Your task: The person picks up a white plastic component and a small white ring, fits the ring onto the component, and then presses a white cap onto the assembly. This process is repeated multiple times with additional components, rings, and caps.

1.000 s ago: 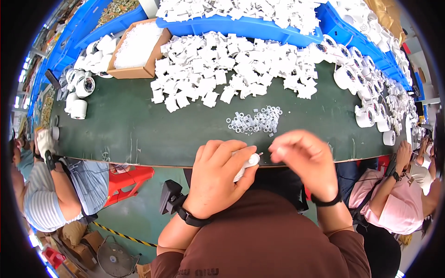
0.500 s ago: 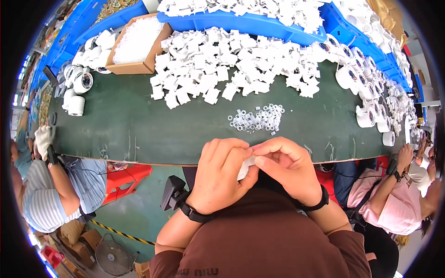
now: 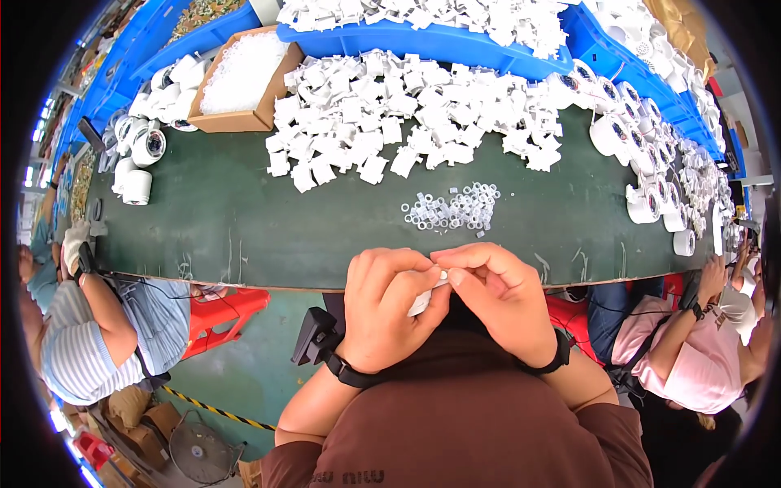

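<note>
My left hand (image 3: 389, 301) is closed around a small white plastic part (image 3: 420, 303), mostly hidden by the fingers. At the part's upper end, my right hand (image 3: 498, 294) pinches with thumb and index finger. Whatever sits between those two fingertips is too small and covered to name. Both hands are close together just past the table's near edge, in front of my body. Beyond them on the table lies a small heap of translucent rings (image 3: 452, 208). Farther back spreads a big pile of white plastic parts (image 3: 358, 114).
A cardboard box (image 3: 236, 122) of clear small pieces stands back left, beside white camera housings (image 3: 149, 146). More housings (image 3: 643, 203) line the right side. Blue bins (image 3: 407, 37) edge the back of the green table (image 3: 309, 236). Co-workers sit left and right.
Both hands have shifted very slightly, and the right fingertips have moved a little against the part's end. The left hand keeps its hold on the white part.
</note>
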`<state>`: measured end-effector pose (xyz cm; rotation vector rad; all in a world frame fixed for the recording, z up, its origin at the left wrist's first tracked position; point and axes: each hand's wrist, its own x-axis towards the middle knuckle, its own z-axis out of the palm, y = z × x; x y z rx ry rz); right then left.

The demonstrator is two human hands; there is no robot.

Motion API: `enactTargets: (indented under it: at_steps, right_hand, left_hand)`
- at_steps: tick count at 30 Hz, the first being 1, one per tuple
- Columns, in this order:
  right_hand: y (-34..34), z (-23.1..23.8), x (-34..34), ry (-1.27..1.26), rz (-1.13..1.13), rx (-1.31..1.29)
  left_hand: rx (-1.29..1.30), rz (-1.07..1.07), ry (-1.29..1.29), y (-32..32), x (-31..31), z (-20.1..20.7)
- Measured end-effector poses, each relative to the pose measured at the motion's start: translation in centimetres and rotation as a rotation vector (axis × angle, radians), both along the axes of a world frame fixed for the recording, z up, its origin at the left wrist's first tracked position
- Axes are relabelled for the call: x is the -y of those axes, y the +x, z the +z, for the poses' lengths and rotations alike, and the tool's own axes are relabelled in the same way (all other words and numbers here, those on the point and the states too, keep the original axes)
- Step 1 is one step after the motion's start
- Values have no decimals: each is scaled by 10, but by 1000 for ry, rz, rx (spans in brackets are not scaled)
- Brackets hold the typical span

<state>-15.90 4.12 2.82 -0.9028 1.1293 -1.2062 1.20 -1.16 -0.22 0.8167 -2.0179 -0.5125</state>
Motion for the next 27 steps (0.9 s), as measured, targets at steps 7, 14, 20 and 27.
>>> enactTargets:
  at_steps: [7, 14, 20, 27]
  right_hand:
    - [3, 3, 1, 30, 108, -88]
    - [-97, 18, 38, -471, -357, -1211]
    - [-241, -9, 77, 6, -734, -1793]
    - [-242, -12, 70, -161, -719, -1822]
  left_hand:
    - [110, -150, 13, 21, 13, 10]
    - [553, 508, -134, 107, 46, 19]
    - [72, 614, 182, 149, 87, -12]
    - [209, 534, 204, 109, 66, -4]
